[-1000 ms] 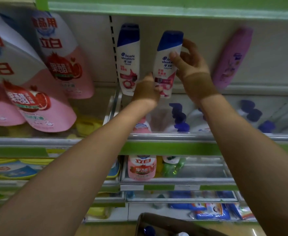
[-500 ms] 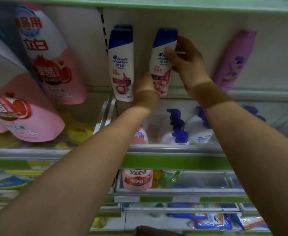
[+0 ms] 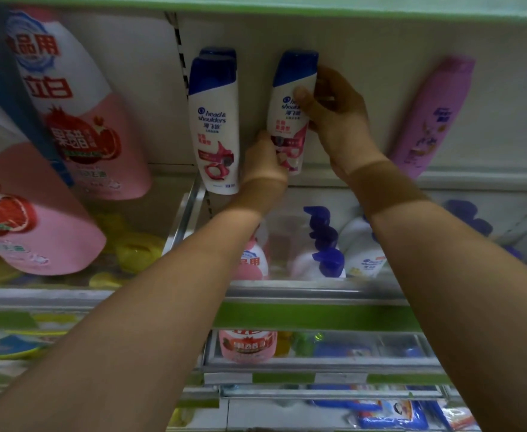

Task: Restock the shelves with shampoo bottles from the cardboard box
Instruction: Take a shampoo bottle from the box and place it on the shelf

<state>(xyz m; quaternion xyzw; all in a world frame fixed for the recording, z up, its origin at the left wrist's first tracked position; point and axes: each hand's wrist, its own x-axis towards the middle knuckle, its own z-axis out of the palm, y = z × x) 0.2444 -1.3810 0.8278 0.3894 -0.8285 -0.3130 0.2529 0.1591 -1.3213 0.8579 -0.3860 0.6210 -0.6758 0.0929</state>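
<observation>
1. White shampoo bottle [image 3: 290, 113] upright at upper shelf [image 3: 443, 179], gripped by right hand [image 3: 334, 120]; left hand [image 3: 263, 163] fingers curled round base.
2. Matching bottles [image 3: 215, 120] shelved just left; placement unfinished; cardboard box unseen.

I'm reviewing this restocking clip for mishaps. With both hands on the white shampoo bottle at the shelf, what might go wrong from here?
1. The held shampoo bottle leans slightly; if the right hand and left hand let go early, it may topple.
2. The standing bottle is close to the left hand, so a nudge could knock it over.
3. The purple bottle already leans against the back wall and may slide.
</observation>
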